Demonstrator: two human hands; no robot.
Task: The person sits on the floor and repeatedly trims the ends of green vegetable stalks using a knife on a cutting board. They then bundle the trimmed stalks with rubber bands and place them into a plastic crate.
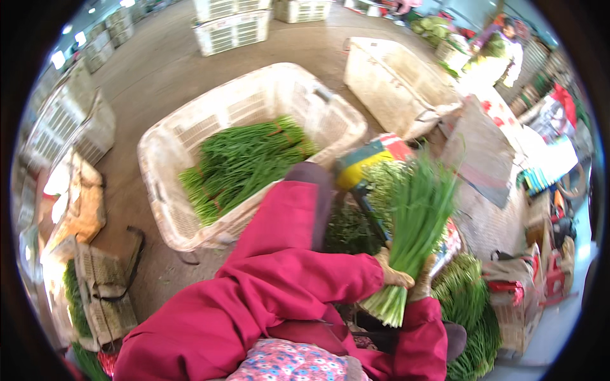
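Note:
A thick bunch of green leafy stalks, like garlic chives (419,205), is held upright between my hands, its pale cut ends pointing down. My left hand (393,271), gloved, grips the bunch low on its left side. On the right side, my right hand (423,281), also gloved, closes around it just above the cut ends. Behind the bunch lies a heap of pale trimmings (379,183). A pile of more stalks (469,305) rests by my right sleeve. Several tied bundles (248,162) lie in the large white plastic crate (164,209) to the left.
An empty-looking white crate (376,81) stands beyond. Stacked crates (233,33) are at the back, with more (64,126) at left. A woven basket (107,290) sits lower left. Another person (495,52) is at the upper right. A grey sheet (481,147) lies to the right.

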